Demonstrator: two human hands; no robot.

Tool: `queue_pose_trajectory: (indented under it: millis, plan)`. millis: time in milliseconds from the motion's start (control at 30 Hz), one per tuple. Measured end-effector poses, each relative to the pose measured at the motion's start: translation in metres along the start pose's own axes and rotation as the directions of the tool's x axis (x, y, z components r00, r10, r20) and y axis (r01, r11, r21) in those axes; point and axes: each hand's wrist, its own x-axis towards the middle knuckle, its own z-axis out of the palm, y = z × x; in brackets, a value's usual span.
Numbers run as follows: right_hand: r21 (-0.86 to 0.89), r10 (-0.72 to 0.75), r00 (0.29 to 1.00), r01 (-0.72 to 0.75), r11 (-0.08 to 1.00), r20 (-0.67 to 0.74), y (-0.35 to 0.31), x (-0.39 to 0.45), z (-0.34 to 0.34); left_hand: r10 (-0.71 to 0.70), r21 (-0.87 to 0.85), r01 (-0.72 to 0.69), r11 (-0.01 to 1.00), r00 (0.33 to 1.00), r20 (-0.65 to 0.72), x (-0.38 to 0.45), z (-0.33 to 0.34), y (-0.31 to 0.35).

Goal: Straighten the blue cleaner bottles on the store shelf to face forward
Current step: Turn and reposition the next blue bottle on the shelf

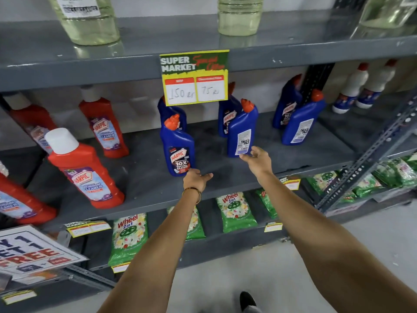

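Observation:
Several blue cleaner bottles with orange caps stand on the grey middle shelf (pixel 225 177). The front left bottle (pixel 179 150) shows its front label. The front middle bottle (pixel 242 132) shows its back label with a barcode, as does the front right bottle (pixel 301 123). Behind each stands another blue bottle (pixel 228 114); the middle and right ones show front labels. My left hand (pixel 196 178) is open just below the front left bottle's base. My right hand (pixel 257 160) is open, fingertips at the bottom of the middle bottle.
Red cleaner bottles (pixel 85 170) with white caps stand at the left of the same shelf. A price sign (pixel 195 77) hangs from the shelf above. White bottles (pixel 352 89) stand at the far right. Green detergent packs (pixel 129 238) lie on the shelf below.

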Motion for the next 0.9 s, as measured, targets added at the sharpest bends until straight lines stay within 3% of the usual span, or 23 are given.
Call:
queue_pose_trajectory:
  millis: [133, 267, 467, 633, 767, 900]
  plan:
    - [0.002, 0.039, 0.998, -0.039, 0.999, 0.047, 0.006, 0.032, -0.030, 0.013, 0.031, -0.014, 0.999, 1.000, 0.026, 0.011, 0.036, 0.025]
    - [0.002, 0.032, 0.979, -0.033, 0.999, 0.201, 0.006, 0.073, -0.048, 0.015, 0.021, -0.015, 1.000, 1.000, -0.006, 0.030, 0.069, 0.055]
    - [-0.001, -0.002, 0.911, 0.003, 1.000, 0.412, -0.006, 0.123, -0.049, 0.092, 0.116, -0.081, 0.990, 0.991, -0.096, 0.055, 0.093, 0.087]
    - [0.018, -0.051, 0.840, 0.049, 0.999, 0.539, -0.009, 0.136, -0.043, 0.142, 0.129, -0.131, 0.983, 0.986, -0.086, 0.064, 0.096, 0.092]
    - [0.071, -0.138, 0.802, 0.119, 0.990, 0.582, -0.002, 0.137, -0.040, 0.134, 0.087, -0.126, 0.988, 0.987, -0.087, 0.068, 0.101, 0.092]
    - [0.069, -0.164, 0.818, 0.151, 0.986, 0.551, 0.001, 0.138, -0.037, 0.127, 0.007, -0.127, 0.992, 0.986, -0.106, 0.067, 0.104, 0.094]
